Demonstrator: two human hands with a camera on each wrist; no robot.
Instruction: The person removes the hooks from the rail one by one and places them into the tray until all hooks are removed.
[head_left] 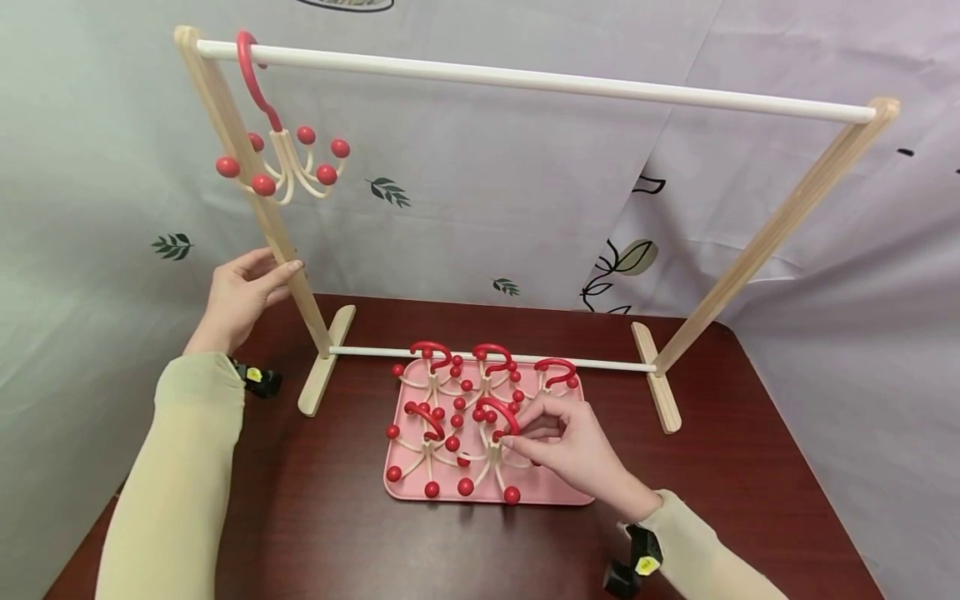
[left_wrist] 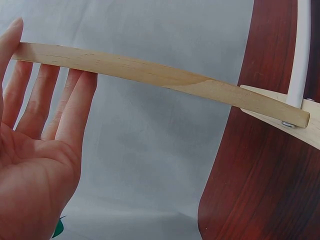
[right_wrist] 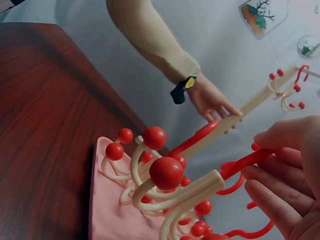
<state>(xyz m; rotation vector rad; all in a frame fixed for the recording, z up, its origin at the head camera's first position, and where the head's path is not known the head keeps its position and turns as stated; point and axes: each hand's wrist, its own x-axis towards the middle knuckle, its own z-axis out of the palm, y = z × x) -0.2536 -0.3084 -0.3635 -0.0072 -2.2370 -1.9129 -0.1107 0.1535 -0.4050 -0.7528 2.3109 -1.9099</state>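
Observation:
My left hand [head_left: 243, 296] holds the left wooden post [head_left: 303, 296] of a rack between thumb and fingers. In the left wrist view the fingers [left_wrist: 41, 100] lie against one side of that post. Over a pink tray [head_left: 558, 493], my right hand [head_left: 573, 442] pinches the red hook [right_wrist: 250, 161] of a front hook hanger [head_left: 492, 452], which has pale curved arms tipped with red balls. Several similar hangers [head_left: 429, 450] sit on the tray around it. Another hanger [head_left: 283, 154] hangs by its hook near the left end of the rack's white top bar [head_left: 525, 77].
The rack's right post [head_left: 772, 233] rises from a wooden foot [head_left: 656, 379]. A white lower bar [head_left: 600, 364] runs just behind the tray. Everything stands on a dark red-brown table [head_left: 322, 517], with a pale patterned cloth [head_left: 465, 217] behind.

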